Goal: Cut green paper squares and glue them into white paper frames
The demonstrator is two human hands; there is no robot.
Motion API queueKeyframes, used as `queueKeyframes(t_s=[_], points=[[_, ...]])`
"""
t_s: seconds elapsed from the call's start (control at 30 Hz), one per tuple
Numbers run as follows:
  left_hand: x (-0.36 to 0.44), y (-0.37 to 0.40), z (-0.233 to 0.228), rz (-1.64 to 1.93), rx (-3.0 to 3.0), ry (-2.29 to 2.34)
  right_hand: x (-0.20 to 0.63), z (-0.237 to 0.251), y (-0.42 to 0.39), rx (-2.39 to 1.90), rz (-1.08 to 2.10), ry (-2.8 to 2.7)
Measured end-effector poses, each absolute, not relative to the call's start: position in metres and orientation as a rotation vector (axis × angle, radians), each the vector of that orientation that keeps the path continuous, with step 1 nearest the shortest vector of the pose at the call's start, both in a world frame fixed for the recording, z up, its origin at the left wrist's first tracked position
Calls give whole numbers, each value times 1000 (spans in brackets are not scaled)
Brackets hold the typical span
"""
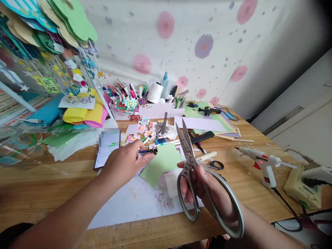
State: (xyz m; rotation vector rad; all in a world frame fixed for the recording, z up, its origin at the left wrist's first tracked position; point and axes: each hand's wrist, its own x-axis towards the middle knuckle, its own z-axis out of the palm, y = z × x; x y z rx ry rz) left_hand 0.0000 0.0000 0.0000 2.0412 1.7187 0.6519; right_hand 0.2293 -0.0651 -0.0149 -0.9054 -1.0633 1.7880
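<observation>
Head view: right hand (220, 197), curled through handles of scissors (190, 158), blades slightly parted; left hand (123, 160), pinching dark pen (150, 151); green paper (163, 163) between hands. Advised: blades clear of left fingers.

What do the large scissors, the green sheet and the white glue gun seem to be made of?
Large scissors: likely metal, satin grey, with a sheen along the handles. Green sheet: probably matte paper, thin with crisp edges. White glue gun: apparently smooth plastic, given its moulded-looking body.
</observation>
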Motion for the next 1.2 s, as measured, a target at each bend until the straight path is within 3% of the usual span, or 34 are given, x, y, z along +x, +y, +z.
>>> queueKeyframes(t_s=[0.17, 0.53, 0.73, 0.87, 1.07, 1.2], points=[[43, -18, 29, 829, 2074, 1188, 224, -14, -67, -914, 1620, -1244], [65, -22, 34, 912, 2065, 1099, 225, -11, -71, -892, 1592, -1292], [34, -23, 40, 1146, 1580, 758, 228, -10, -71, -847, 1697, -1146], [14, -28, 47, 1097, 1179, 520, 227, -13, -69, -843, 1738, -1141], [-16, -25, 48, 1147, 1226, 690, 229, -13, -69, -985, 1605, -1298], [-25, -22, 40, 1012, 1695, 1098, 231, -1, -68, -1235, 1312, -1661]])
